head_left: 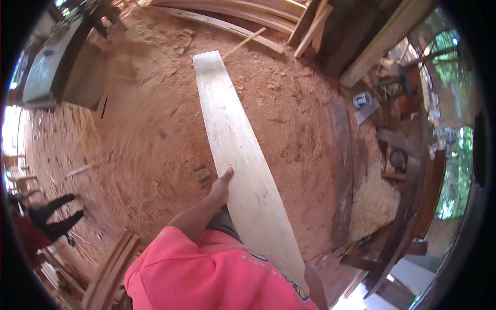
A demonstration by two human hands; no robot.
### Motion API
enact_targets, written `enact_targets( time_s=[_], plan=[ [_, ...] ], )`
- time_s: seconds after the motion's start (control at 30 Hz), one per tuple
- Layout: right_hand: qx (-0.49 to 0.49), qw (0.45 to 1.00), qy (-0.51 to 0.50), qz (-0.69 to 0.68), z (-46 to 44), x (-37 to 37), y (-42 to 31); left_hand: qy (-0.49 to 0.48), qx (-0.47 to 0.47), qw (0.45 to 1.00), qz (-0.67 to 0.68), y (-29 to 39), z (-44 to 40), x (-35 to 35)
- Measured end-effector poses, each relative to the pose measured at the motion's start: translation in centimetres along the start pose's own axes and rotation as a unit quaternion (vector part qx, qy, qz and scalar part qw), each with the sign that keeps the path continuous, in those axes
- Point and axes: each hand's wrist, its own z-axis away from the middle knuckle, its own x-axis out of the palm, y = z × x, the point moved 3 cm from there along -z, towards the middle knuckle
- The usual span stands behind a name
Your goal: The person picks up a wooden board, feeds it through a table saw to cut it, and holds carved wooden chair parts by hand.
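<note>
Over at the left edge of the frame, a co-worker in dark trousers (54,221) shows, and stacked lumber (111,266) sits lower down. Moving right, a small block (202,174) rests on the reddish ground (150,150), and now comes the left hand (222,188), closed on the board's left edge, thumb pressed flat on the upper face. And what a board (240,150)! Long, pale, almost cream, it runs from the upper middle down to the lower right of centre, against the pink shirt (201,274). Brownish smudges fleck its face, fine grain lines streak its right side, and a bit of red (192,63) peeks out at its far left corner. Beside its near end, the right hand (312,272) is partly in view, its fingers hidden, so I can't tell its opening or grip. Further right, a pale heap of shavings (374,206) spreads beside a dark beam (341,175).
</note>
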Motion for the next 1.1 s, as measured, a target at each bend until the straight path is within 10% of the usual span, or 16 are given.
enact_targets(
  time_s=[0.37,0.57,1.1],
  plan=[
    [-0.201,0.964,0.106,0.139,3.3,-3.3,-4.9,-0.147,0.055,0.983,0.095,5.8,12.8,-0.7],
    [-0.267,0.945,0.121,0.148,-0.8,-3.5,-10.0,-0.077,0.135,0.977,0.148,12.4,17.2,-2.9],
    [-0.308,0.917,0.096,0.234,-0.1,-1.1,-53.5,-0.063,0.298,0.919,0.251,43.6,18.7,-10.5]
  ],
)
